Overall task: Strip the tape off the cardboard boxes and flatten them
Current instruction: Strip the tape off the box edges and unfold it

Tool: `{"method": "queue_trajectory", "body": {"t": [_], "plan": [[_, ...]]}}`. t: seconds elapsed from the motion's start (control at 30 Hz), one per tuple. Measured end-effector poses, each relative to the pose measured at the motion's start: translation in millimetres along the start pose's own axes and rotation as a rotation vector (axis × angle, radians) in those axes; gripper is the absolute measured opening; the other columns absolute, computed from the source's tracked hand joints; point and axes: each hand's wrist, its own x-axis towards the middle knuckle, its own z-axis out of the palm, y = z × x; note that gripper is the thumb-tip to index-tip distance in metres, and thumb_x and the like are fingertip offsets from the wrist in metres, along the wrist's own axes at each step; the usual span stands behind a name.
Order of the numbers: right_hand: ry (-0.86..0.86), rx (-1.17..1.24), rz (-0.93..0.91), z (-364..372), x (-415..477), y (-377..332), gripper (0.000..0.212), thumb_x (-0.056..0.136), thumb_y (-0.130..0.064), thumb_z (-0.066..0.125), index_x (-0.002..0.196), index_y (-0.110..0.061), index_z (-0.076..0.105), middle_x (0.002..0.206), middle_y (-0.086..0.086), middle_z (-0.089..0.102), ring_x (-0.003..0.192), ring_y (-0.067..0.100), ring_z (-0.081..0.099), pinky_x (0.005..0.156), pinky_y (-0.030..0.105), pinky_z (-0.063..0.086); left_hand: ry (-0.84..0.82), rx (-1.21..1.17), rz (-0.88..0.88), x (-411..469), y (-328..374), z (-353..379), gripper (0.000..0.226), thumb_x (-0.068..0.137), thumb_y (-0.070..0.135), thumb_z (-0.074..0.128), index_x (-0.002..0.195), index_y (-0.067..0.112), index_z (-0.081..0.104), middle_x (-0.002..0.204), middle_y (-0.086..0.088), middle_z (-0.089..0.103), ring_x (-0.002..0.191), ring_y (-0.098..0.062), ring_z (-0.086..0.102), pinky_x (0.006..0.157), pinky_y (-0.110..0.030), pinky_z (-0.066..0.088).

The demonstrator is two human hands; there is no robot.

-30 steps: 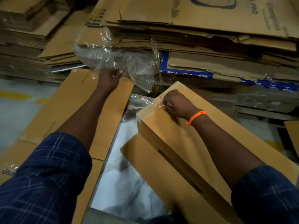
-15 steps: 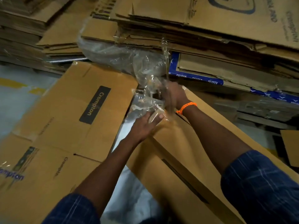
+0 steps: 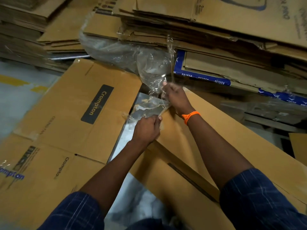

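Left hand point(image 3: 147, 128): centre of the frame, at the far corner of the box; thumb and fingers curled, pinching the lower edge of the tape
Right hand point(image 3: 176, 98): just above and right of the left one; fingers closed round the upper part of the tape; an orange band point(image 3: 190, 115) on the wrist
Tape point(image 3: 149, 107): clear and crinkled, stretched between the two hands; it runs up into a crumpled clear mass point(image 3: 132, 53) at upper centre
Box point(image 3: 216, 130): long, brown cardboard, lying from the centre to the lower right; both forearms over it
Flat carton point(image 3: 66, 113): left of the frame, on the floor; marked "Crompton"
Stacks point(image 3: 207, 22): flattened cardboard piled across the top
Floor point(image 3: 15, 100): pale grey, at the left edge and between carton and box
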Motion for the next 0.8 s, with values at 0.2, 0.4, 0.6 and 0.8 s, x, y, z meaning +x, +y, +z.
{"method": "queue_trajectory", "body": {"t": [0.2, 0.4, 0.6, 0.8], "plan": [[-0.049, -0.597, -0.307, -3.4, -76.0, 39.2, 0.110, 0.089, -0.058, 0.067, 0.159, -0.002, 0.003, 0.168, 0.018, 0.003, 0.156, 0.023, -0.001, 0.127, 0.034, 0.008, -0.086, -0.036, 0.030, 5.8, -8.6, -11.3, 0.034, 0.107, 0.022, 0.045, 0.089, 0.004, 0.067, 0.077, -0.017, 0.067, 0.069, -0.035, 0.060, 0.063, -0.038, 0.037], [0.069, -0.640, -0.234, -20.2, -108.6, 68.8, 0.086, 0.093, -0.049, 0.066, 0.157, -0.006, 0.027, 0.161, 0.016, 0.031, 0.149, 0.026, 0.027, 0.124, 0.035, 0.023, -0.294, -0.241, 0.013, 10.3, -15.8, -26.3, 0.049, 0.106, 0.034, 0.052, 0.064, 0.008, 0.054, 0.054, -0.002, 0.046, 0.048, -0.007, 0.039, 0.052, -0.030, 0.027], [0.139, -0.670, -0.269, -23.8, -115.8, 69.9, 0.071, 0.091, -0.047, 0.069, 0.146, -0.007, 0.047, 0.145, 0.014, 0.047, 0.134, 0.026, 0.042, 0.113, 0.029, 0.032, -0.524, -0.686, -0.243, -3.6, -22.3, -66.2, 0.028, 0.091, 0.031, 0.075, 0.113, 0.016, 0.077, 0.105, 0.003, 0.078, 0.096, -0.010, 0.074, 0.074, -0.023, 0.058], [0.382, -0.720, -0.158, -13.3, -116.3, 67.9, 0.092, 0.079, -0.070, 0.067, 0.139, -0.003, 0.046, 0.142, 0.019, 0.044, 0.132, 0.033, 0.038, 0.113, 0.049, 0.035, -0.106, -0.553, -0.302, -78.6, -30.6, -38.3, 0.046, 0.075, 0.032, 0.090, 0.115, 0.021, 0.069, 0.109, 0.008, 0.071, 0.085, -0.008, 0.072, 0.075, -0.021, 0.058]]}}
